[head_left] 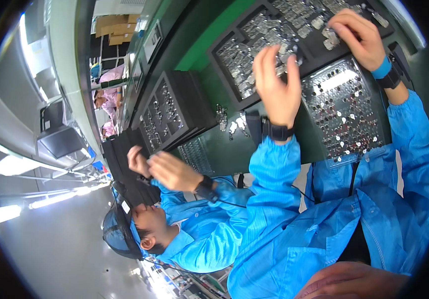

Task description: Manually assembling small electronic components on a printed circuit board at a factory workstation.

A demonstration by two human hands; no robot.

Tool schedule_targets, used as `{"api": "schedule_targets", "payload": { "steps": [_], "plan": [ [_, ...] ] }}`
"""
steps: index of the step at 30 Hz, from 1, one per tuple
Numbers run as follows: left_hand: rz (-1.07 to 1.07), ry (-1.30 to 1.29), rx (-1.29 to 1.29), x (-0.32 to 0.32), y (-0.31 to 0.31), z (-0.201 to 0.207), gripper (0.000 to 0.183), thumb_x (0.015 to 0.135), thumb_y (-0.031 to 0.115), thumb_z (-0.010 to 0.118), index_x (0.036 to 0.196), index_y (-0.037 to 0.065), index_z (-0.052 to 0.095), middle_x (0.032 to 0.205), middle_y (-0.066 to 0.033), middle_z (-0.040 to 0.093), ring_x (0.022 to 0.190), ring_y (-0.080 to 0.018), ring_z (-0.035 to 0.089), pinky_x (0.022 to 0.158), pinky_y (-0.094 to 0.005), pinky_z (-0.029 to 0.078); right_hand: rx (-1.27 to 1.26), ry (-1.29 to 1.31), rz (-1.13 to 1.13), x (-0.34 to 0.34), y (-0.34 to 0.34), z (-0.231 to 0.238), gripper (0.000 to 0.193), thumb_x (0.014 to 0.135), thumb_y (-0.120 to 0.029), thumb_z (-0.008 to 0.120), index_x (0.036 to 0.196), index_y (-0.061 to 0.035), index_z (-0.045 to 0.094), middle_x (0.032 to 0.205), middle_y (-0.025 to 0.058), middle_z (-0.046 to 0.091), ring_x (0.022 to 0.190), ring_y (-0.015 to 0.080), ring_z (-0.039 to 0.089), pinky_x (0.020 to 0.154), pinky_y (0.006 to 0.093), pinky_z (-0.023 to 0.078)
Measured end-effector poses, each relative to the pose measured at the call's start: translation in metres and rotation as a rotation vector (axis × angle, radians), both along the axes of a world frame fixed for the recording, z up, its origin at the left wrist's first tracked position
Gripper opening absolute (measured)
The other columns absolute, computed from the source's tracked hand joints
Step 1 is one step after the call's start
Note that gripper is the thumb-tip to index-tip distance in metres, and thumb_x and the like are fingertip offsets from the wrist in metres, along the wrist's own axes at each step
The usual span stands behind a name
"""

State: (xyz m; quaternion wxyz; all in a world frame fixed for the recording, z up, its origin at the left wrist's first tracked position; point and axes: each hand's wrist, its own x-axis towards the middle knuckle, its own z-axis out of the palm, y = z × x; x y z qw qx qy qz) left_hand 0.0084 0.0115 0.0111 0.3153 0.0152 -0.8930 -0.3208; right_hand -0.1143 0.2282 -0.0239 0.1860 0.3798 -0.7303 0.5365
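Note:
My left hand (277, 92) is raised over the near edge of a black foam tray (219, 62) full of small silver metal parts (242, 62). Its fingers point up and the thumb stands apart, with nothing visible between them. My right hand (361, 40) reaches over the tray's right part. Thumb and fingertips come together in a pinch at a small silver metal part (331, 40). Below both hands lies a clear plastic tray (319, 122) with rows of small dark and white round pieces. Both wrists wear black bands, and the right also a blue one.
At left a co-worker in blue (199, 239) holds both hands (172, 172) near another black foam tray (187, 119) of metal parts. Loose metal parts (237, 124) lie on the green table (224, 152) between us. A second clear tray (194, 154) sits by the co-worker.

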Motion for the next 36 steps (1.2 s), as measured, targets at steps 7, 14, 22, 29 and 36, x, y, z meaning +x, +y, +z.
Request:
{"api": "schedule_targets", "payload": {
  "steps": [7, 14, 22, 29, 36],
  "plan": [
    [-0.039, -0.14, -0.346, -0.061, -0.013, -0.043, 0.068, 0.084, 0.037, 0.079, 0.131, -0.006, 0.054, 0.137, -0.0243, 0.05, 0.127, -0.0443, 0.046, 0.108, -0.0493, 0.039, -0.087, 0.013, -0.542, -0.032, 0.023, 0.003, 0.018, 0.098, -0.005, 0.063, 0.116, -0.0038, 0.068, 0.1, 0.0029, 0.063, 0.08, 0.0089, 0.054, 0.071, 0.0237, 0.046],
    [-0.05, -0.161, -0.205, -0.054, -0.003, -0.026, 0.047, 0.089, 0.036, 0.075, 0.118, -0.001, 0.067, 0.126, -0.0187, 0.062, 0.119, -0.0371, 0.054, 0.103, -0.0452, 0.043, 0.012, -0.039, -0.491, -0.024, 0.017, 0.005, 0.026, 0.095, -0.001, 0.055, 0.118, -0.0074, 0.066, 0.098, 0.009, 0.062, 0.085, 0.0239, 0.065, 0.076, 0.0323, 0.052],
    [-0.046, -0.142, -0.178, -0.053, -0.004, -0.028, 0.038, 0.093, 0.03, 0.07, 0.117, 0.001, 0.067, 0.118, -0.0143, 0.065, 0.111, -0.0339, 0.058, 0.099, -0.0449, 0.044, 0.367, 0.042, -0.3, -0.014, 0.009, 0.009, 0.016, 0.092, -0.018, 0.066, 0.105, -0.0121, 0.072, 0.104, 0.0056, 0.068, 0.102, 0.0279, 0.064, 0.088, 0.0384, 0.053],
    [-0.056, -0.161, -0.138, -0.054, -0.005, -0.028, 0.041, 0.093, 0.023, 0.066, 0.127, 0.0, 0.059, 0.121, -0.0163, 0.063, 0.113, -0.036, 0.058, 0.101, -0.0469, 0.043, 0.628, 0.145, -0.204, -0.008, 0.005, 0.01, 0.029, 0.089, -0.031, 0.071, 0.109, -0.0105, 0.074, 0.122, 0.0056, 0.062, 0.114, 0.0291, 0.055, 0.097, 0.0418, 0.048],
    [-0.066, -0.081, -0.072, -0.052, -0.007, -0.029, 0.039, 0.092, 0.014, 0.064, 0.127, -0.001, 0.058, 0.125, -0.0191, 0.06, 0.118, -0.0387, 0.056, 0.102, -0.0486, 0.043, 0.682, -0.108, -0.151, -0.019, -0.006, 0.014, 0.025, 0.088, -0.032, 0.071, 0.101, -0.0109, 0.073, 0.117, 0.0072, 0.063, 0.109, 0.0304, 0.056, 0.097, 0.0424, 0.045]
  ]
}}
